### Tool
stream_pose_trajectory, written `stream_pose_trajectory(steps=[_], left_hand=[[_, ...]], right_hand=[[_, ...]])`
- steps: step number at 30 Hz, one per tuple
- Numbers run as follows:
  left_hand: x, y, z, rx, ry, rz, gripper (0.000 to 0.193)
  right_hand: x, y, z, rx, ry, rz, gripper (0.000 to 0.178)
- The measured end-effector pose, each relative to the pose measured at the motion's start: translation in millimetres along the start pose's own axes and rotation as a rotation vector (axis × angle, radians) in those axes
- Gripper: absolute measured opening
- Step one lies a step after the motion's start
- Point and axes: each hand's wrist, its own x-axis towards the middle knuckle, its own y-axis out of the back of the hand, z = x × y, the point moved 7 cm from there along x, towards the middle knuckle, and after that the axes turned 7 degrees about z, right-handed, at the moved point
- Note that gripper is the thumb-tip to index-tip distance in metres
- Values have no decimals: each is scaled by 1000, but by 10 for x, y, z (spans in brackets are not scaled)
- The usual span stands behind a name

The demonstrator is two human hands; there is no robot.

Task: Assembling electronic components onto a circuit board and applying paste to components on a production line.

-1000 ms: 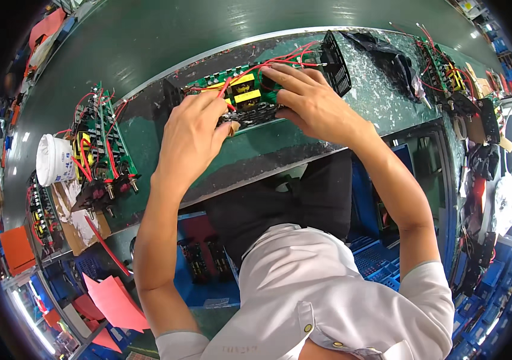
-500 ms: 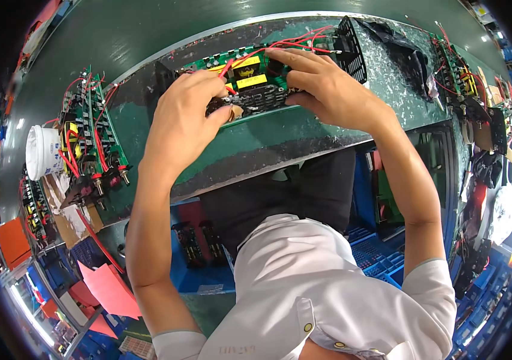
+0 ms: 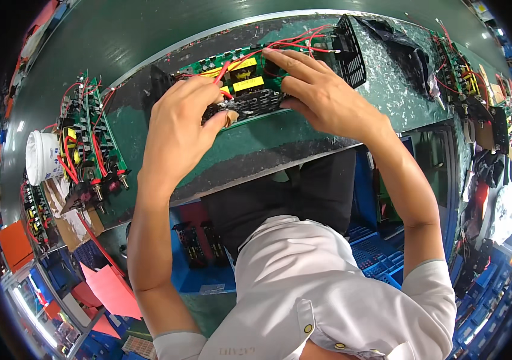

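Note:
In front of me on the bench lies a long green circuit board [image 3: 247, 84] with yellow-labelled transformers and a dark slotted strip along its near side. My left hand [image 3: 178, 123] grips its left end, with the thumb, which has a tan wrap at its tip, at the near edge. The fingers of my right hand [image 3: 331, 99] reach over the board's right part, and the thumb presses at the near edge. Red wires [image 3: 298, 43] run from the board toward a black vented end panel [image 3: 352, 53] on the right. My hands hide both ends of the slotted strip.
Other wired boards [image 3: 91, 129] stand at the left beside a white tub [image 3: 42, 157]. More boards [image 3: 463, 75] sit at the far right, past a crumpled black plastic sheet [image 3: 397, 45]. Below the bench edge are blue bins [image 3: 208, 287]; pink sheets [image 3: 112, 291] hang lower left.
The board has shifted slightly left under my hands. My right hand has moved a little left with it, while my left hand stays at the same end.

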Motion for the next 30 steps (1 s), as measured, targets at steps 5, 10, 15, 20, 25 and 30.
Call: stream_pose_trajectory(steps=[5, 10, 15, 20, 25, 30], left_hand=[[8, -11, 24, 10, 14, 24, 26], [-5, -21, 7, 10, -3, 56, 27], [-7, -18, -22, 27, 57, 34, 28], [16, -33, -65, -5, 95, 34, 27], [17, -23, -77, 8, 84, 43, 26], [6, -30, -88, 4, 110, 35, 26]], right_hand=[[13, 7, 0, 24, 8, 16, 25], [33, 1, 22, 59, -2, 27, 26], [50, -3, 27, 73, -15, 33, 24], [55, 35, 65, 109, -19, 13, 23], [74, 42, 60, 122, -13, 12, 22], [69, 33, 66, 124, -2, 20, 23]])
